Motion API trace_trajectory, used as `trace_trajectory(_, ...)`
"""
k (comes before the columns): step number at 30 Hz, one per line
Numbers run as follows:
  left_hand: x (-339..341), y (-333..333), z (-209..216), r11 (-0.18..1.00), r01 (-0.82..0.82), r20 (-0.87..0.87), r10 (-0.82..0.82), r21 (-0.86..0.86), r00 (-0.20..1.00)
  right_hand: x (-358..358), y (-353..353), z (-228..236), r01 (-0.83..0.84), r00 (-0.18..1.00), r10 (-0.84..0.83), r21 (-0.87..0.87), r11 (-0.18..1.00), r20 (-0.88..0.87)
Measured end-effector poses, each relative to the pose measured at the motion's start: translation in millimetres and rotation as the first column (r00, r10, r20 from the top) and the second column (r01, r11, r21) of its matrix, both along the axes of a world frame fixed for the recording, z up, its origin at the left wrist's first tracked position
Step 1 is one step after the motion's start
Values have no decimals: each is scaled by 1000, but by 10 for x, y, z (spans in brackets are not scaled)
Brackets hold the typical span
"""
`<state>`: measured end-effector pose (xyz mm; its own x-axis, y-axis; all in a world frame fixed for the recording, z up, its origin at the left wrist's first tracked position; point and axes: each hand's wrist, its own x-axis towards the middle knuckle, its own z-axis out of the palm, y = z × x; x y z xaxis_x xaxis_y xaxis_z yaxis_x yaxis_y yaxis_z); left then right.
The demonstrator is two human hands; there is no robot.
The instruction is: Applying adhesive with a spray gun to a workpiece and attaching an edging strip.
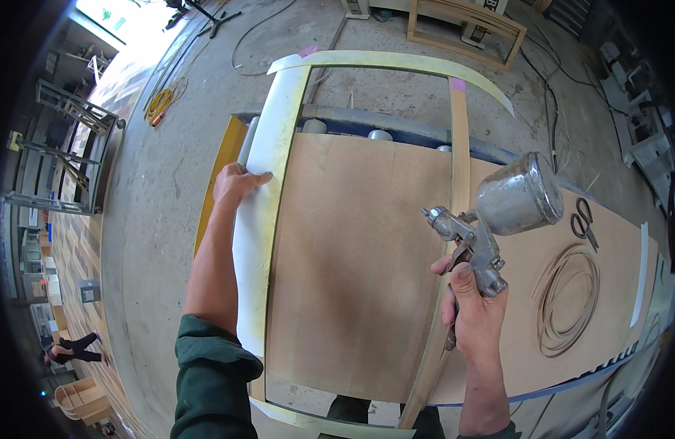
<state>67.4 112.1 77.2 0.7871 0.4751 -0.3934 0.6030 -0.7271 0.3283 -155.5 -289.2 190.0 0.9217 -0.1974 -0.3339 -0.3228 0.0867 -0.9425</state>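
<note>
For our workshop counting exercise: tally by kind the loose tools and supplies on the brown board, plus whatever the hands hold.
Metal spray gun with cup, in the right hand: 1
Black-handled scissors: 1
Coil of thin tan strip: 1
White flat strip: 1
Total: 4

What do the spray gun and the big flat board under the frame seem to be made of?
Spray gun: metal, probably aluminium or steel; dull silver shine, worn cup. Board: likely plywood or fibreboard; flat, matte brown, no visible coating.
</note>
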Motion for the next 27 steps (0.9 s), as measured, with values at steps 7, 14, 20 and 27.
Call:
trace_trajectory(7, -91, -265, 232, 955, 94, 118, -131, 281, 984, 123, 19, -10, -21, 999, 22, 13, 1000, -23)
trace_trajectory(14, -88, -227, 267, 957, 164, 88, -190, 238, 978, 314, 23, 78, -21, 1000, 20, -31, 999, -13)
trace_trajectory(20, -66, -29, 86, 992, 103, 25, -105, 73, 994, 300, 16, 67, -50, 998, 49, -33, 998, -38)
trace_trajectory(27, -113, -102, 18, 991, 81, 165, -97, 102, 981, 322, 69, -19, -47, 997, 45, -50, 998, -59)
